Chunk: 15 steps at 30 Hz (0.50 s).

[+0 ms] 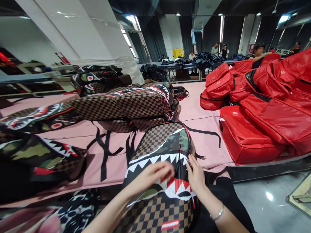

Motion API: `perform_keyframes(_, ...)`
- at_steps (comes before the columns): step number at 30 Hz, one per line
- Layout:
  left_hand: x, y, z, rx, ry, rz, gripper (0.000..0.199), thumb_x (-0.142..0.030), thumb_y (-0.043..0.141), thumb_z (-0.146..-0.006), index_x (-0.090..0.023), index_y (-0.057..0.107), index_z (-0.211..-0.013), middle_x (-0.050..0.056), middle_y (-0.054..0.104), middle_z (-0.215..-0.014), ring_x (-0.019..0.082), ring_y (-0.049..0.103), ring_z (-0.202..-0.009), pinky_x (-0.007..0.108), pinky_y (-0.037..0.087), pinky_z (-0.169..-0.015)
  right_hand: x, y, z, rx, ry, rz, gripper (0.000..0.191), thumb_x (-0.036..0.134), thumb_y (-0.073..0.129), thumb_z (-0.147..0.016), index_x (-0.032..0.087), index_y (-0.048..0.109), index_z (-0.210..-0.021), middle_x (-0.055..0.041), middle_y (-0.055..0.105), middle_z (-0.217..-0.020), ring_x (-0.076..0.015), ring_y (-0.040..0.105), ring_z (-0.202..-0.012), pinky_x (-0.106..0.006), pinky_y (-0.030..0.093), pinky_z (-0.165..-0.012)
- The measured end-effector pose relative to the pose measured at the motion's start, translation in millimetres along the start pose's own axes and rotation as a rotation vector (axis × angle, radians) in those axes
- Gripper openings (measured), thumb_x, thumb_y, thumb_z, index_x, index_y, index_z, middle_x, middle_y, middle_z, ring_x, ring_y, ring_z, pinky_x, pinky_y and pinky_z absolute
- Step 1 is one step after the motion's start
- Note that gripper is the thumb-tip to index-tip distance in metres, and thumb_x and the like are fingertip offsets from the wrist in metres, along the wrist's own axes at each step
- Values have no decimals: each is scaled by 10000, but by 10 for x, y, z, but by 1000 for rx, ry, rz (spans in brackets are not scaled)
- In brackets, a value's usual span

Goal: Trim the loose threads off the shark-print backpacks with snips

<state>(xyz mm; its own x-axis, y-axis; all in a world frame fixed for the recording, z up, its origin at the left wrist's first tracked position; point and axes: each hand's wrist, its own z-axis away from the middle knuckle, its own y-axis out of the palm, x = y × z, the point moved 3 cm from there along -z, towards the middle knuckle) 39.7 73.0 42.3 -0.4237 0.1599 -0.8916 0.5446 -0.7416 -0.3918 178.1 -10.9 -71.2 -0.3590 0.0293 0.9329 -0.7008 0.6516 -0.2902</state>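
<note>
A brown checkered backpack [160, 142] with a shark-mouth and camouflage print lies in front of me, half on the pink table [199, 113]. My left hand [150, 176] rests on the printed front panel, fingers curled and slightly blurred. My right hand [195, 173] pinches the bag's right edge at the zipper line, where a small dark metal piece shows between the fingers. A silver bracelet [217, 214] circles my right wrist.
More shark-print backpacks [126, 103] are piled at the left and centre. Red bags [264, 106] are stacked on the right. Black straps [105, 149] trail over the table. People sit and stand at far tables [218, 50]. Grey floor lies at lower right.
</note>
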Motion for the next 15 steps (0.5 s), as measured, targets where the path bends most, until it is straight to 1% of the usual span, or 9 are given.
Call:
perform_keyframes(1,-111,12,-342,34,59,-84,321,-457,575,-763,-148,653,-796,91,661,-776,214,601,-755,305,483,-712,3,24,52,12,-5,17,459,281,407,-883,174,460,-1326,-93,444,-1366,-220,458,-1226,-375,368,-1041)
perform_keyframes(2,-250,55,-671,44,274,-387,323,-393,448,-855,-146,630,-956,97,660,-956,201,594,-873,301,461,-802,3,34,94,17,-11,32,464,272,410,-882,182,447,-1336,-87,434,-1374,-219,460,-1225,-373,368,-1043)
perform_keyframes(3,-359,121,-968,17,469,-707,352,-320,337,-901,-135,582,-1074,114,626,-1085,196,569,-973,317,431,-872,0,32,128,16,-15,49,470,263,416,-879,193,437,-1343,-80,426,-1380,-218,464,-1222,-372,371,-1042)
perform_keyframes(5,-451,232,-1472,14,563,-849,336,-245,375,-881,-129,537,-1151,136,539,-1242,214,466,-1149,366,307,-1010,-12,-4,176,9,-18,79,484,245,426,-873,216,416,-1355,-67,415,-1389,-215,471,-1216,-369,379,-1038)
perform_keyframes(7,-470,295,-1786,30,600,-948,271,-255,447,-854,-156,584,-1067,120,574,-1184,225,459,-1148,415,206,-1057,-27,-60,211,15,-17,97,496,224,435,-866,236,404,-1361,-56,409,-1393,-211,480,-1209,-365,387,-1033)
perform_keyframes(9,-443,271,-1921,26,598,-1031,230,-292,455,-854,-152,619,-934,124,621,-1046,236,496,-1075,445,186,-1044,-43,-111,249,32,-15,89,504,199,439,-857,259,407,-1356,-36,421,-1386,-201,483,-1205,-359,387,-1036)
perform_keyframes(10,-422,232,-1937,9,587,-1069,256,-312,428,-867,-143,620,-888,134,626,-994,243,504,-1043,453,199,-1026,-51,-128,272,42,-13,74,507,185,436,-853,269,411,-1353,-23,432,-1378,-193,481,-1208,-354,384,-1039)
perform_keyframes(13,-351,78,-1894,-94,518,-1157,394,-346,294,-906,-116,612,-882,182,603,-980,273,490,-1024,461,250,-954,-78,-106,349,91,-22,-1,534,152,425,-839,289,402,-1355,10,447,-1367,-171,461,-1226,-336,369,-1053)
perform_keyframes(15,-302,-22,-1875,-178,431,-1193,466,-347,228,-913,-90,616,-895,214,594,-983,297,484,-1021,467,273,-910,-101,-36,403,133,-44,-41,558,140,422,-828,293,385,-1364,15,430,-1379,-167,445,-1239,-335,363,-1057)
